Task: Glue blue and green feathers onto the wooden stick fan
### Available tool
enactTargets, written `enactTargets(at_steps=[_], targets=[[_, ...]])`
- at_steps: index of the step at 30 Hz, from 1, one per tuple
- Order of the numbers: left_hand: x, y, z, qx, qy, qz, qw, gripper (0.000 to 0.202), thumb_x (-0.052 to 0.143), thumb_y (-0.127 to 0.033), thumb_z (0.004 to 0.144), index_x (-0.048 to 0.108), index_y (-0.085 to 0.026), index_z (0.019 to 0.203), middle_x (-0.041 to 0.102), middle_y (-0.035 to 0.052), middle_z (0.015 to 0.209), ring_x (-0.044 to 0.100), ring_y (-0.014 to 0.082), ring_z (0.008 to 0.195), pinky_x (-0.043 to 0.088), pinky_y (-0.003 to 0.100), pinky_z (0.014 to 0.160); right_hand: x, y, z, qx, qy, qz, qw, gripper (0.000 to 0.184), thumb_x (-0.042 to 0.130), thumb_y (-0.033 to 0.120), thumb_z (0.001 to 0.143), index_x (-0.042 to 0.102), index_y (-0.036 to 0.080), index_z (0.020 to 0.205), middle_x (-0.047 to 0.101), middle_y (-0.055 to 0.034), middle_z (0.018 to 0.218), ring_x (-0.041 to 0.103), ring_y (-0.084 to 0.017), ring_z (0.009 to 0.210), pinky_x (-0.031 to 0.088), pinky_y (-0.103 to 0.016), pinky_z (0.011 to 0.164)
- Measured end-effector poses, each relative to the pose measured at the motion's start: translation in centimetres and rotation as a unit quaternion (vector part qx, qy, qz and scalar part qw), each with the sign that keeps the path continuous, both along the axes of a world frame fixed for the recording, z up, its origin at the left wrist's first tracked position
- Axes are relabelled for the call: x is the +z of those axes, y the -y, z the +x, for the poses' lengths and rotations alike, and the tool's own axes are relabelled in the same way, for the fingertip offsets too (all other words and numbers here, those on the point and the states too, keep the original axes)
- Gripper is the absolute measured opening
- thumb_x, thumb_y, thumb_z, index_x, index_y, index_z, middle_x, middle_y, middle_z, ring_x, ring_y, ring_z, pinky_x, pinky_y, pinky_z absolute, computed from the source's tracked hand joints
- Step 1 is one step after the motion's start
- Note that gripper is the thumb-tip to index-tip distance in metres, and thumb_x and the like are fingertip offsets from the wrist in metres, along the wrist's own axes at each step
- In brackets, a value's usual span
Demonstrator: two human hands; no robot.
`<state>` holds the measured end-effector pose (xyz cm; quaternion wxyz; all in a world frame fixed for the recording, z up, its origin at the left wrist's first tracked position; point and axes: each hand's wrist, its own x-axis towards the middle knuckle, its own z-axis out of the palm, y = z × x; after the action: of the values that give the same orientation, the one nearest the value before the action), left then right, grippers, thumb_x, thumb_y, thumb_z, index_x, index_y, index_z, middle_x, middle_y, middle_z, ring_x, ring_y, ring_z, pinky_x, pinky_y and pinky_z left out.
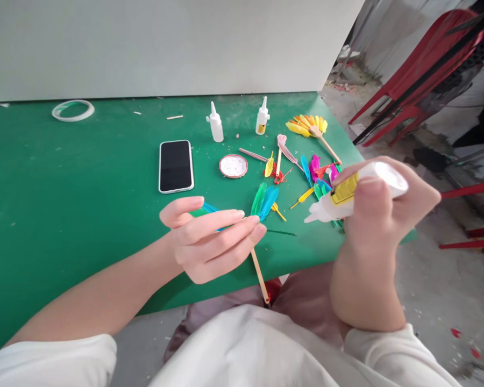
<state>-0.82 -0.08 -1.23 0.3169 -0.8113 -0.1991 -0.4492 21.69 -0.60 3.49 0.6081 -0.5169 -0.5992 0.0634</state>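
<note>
My left hand (210, 239) pinches a thin wooden stick (260, 277) with green and blue feathers (264, 200) fanned at its top. The stick slants down over the table's front edge toward my lap. My right hand (381, 209) grips a white glue bottle (357, 193) with a yellow label. Its nozzle points left and down, a short way from the feathers.
On the green table (64, 204) lie a black phone (176, 165), a round white lid (233, 166), two small glue bottles (215, 123), a tape ring (73, 110), loose coloured feathers (317, 172) and a finished yellow feather fan (310, 127). Red chairs (423, 70) stand at right.
</note>
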Motion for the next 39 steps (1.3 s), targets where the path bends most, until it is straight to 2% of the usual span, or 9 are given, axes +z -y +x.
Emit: enactTargets(at_steps=[4, 8, 12, 15, 18, 21, 27, 35, 39], targets=[[-0.6, -0.2, -0.1, -0.012, 0.006, -0.058, 0.998, 0.022, 0.068, -0.029, 0.071, 0.062, -0.041, 0.087, 0.067, -0.0112, 0.07, 0.058, 0.013, 0.066, 0.037, 0.04, 0.083, -0.2, -1.1, 1.2, -0.036, -0.054, 0.094, 0.993, 0.04, 0.06, 0.052, 0.068, 0.058, 0.017, 0.05, 0.044, 0.0017, 0.042, 0.045, -0.011, 0.042, 0.03, -0.025, 0.041], [-1.0, -0.3, -0.2, -0.022, -0.001, -0.085, 0.996, 0.022, 0.068, -0.028, 0.07, 0.062, -0.04, 0.088, 0.067, -0.0103, 0.07, 0.059, 0.0126, 0.064, 0.039, 0.039, 0.079, 0.3, -1.3, 1.7, -0.025, -0.138, 0.112, 0.984, 0.038, 0.057, 0.048, 0.074, 0.061, 0.017, 0.052, 0.049, 0.0002, 0.044, 0.048, -0.011, 0.043, 0.031, -0.025, 0.041], [-1.0, -0.1, 0.1, -0.01, -0.025, -0.074, 0.997, 0.022, 0.067, -0.031, 0.071, 0.061, -0.041, 0.09, 0.068, -0.0108, 0.073, 0.06, 0.0112, 0.062, 0.04, 0.038, 0.08, 0.5, -0.4, 0.3, 0.068, -0.141, 0.054, 0.986, 0.038, 0.057, 0.049, 0.074, 0.062, 0.017, 0.054, 0.053, -0.0004, 0.047, 0.048, -0.01, 0.041, 0.03, -0.025, 0.039], [-0.5, 0.0, 0.6, -0.023, -0.023, -0.018, 0.999, 0.016, 0.068, -0.029, 0.07, 0.063, -0.037, 0.083, 0.068, -0.0117, 0.075, 0.06, 0.0103, 0.063, 0.039, 0.036, 0.083, 0.0, 0.1, -1.2, 0.124, -0.106, 0.034, 0.986, 0.037, 0.06, 0.049, 0.073, 0.059, 0.018, 0.053, 0.05, 0.0023, 0.045, 0.042, -0.008, 0.038, 0.027, -0.024, 0.035], [0.2, -0.1, 1.1, -0.071, -0.023, 0.004, 0.997, 0.013, 0.07, -0.022, 0.067, 0.064, -0.032, 0.071, 0.068, -0.0131, 0.077, 0.06, 0.0085, 0.066, 0.038, 0.033, 0.086, -0.6, 0.3, -2.1, 0.121, -0.075, 0.032, 0.989, 0.04, 0.058, 0.052, 0.073, 0.052, 0.02, 0.05, 0.04, 0.005, 0.041, 0.036, -0.007, 0.037, 0.024, -0.024, 0.034], [0.5, -0.1, 1.3, -0.089, -0.024, 0.007, 0.996, 0.014, 0.07, -0.019, 0.065, 0.065, -0.031, 0.068, 0.068, -0.0134, 0.078, 0.059, 0.0077, 0.069, 0.038, 0.032, 0.087, -0.8, 0.5, -2.3, 0.118, -0.047, 0.004, 0.992, 0.041, 0.054, 0.055, 0.075, 0.05, 0.021, 0.052, 0.039, 0.005, 0.042, 0.036, -0.007, 0.038, 0.025, -0.024, 0.036], [0.5, 0.1, 1.2, -0.089, -0.031, 0.004, 0.996, 0.016, 0.066, -0.016, 0.069, 0.065, -0.032, 0.067, 0.069, -0.0135, 0.078, 0.059, 0.0076, 0.07, 0.038, 0.031, 0.088, -0.7, 0.8, -2.7, 0.119, -0.08, -0.009, 0.99, 0.041, 0.056, 0.055, 0.073, 0.05, 0.021, 0.052, 0.04, 0.0056, 0.042, 0.036, -0.007, 0.039, 0.022, -0.024, 0.035], [0.4, 0.4, 1.0, -0.082, -0.043, 0.0, 0.996, 0.016, 0.065, -0.018, 0.071, 0.064, -0.033, 0.071, 0.069, -0.0148, 0.084, 0.061, 0.008, 0.072, 0.037, 0.033, 0.088, -1.0, 0.6, -2.7, 0.123, -0.069, -0.029, 0.99, 0.042, 0.053, 0.055, 0.076, 0.051, 0.02, 0.053, 0.041, 0.0041, 0.046, 0.037, -0.008, 0.042, 0.025, -0.024, 0.038], [0.4, 0.6, 0.7, -0.09, -0.067, -0.111, 0.987, 0.027, 0.061, -0.017, 0.075, 0.06, -0.041, 0.088, 0.068, -0.0158, 0.08, 0.062, 0.0089, 0.065, 0.04, 0.034, 0.082, -1.3, 0.4, -2.4, 0.133, -0.075, -0.056, 0.987, 0.04, 0.051, 0.054, 0.078, 0.053, 0.021, 0.056, 0.04, 0.004, 0.047, 0.043, -0.008, 0.043, 0.03, -0.024, 0.038]])
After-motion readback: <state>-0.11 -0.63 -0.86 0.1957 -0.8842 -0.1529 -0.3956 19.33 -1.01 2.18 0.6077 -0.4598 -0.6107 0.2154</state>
